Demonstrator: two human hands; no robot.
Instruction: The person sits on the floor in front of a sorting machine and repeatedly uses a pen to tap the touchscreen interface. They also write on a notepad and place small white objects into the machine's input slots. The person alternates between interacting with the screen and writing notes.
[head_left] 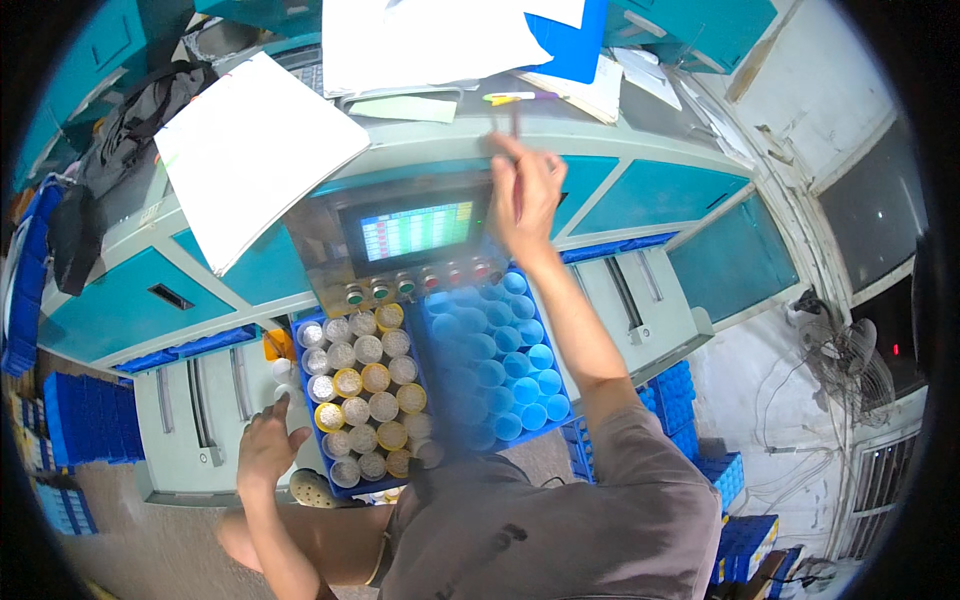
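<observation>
The right hand (524, 195) is raised at full arm's reach to the machine's top edge, fingers pinched around a thin dark stick (515, 122), possibly a pen. The left hand (266, 447) rests lower, fingers loosely curled and holding nothing, touching the left rim of a blue plastic tray (304, 400). In the tray stand round silver and gold-rimmed bobbins (366, 395) on the left and blue tubes (505, 365) on the right. Behind it glows a rectangular screen (415, 231) above round buttons.

right hand (525, 195) motion-blurred, thin object in its grip unclear, screen (415, 230) readout too small
</observation>
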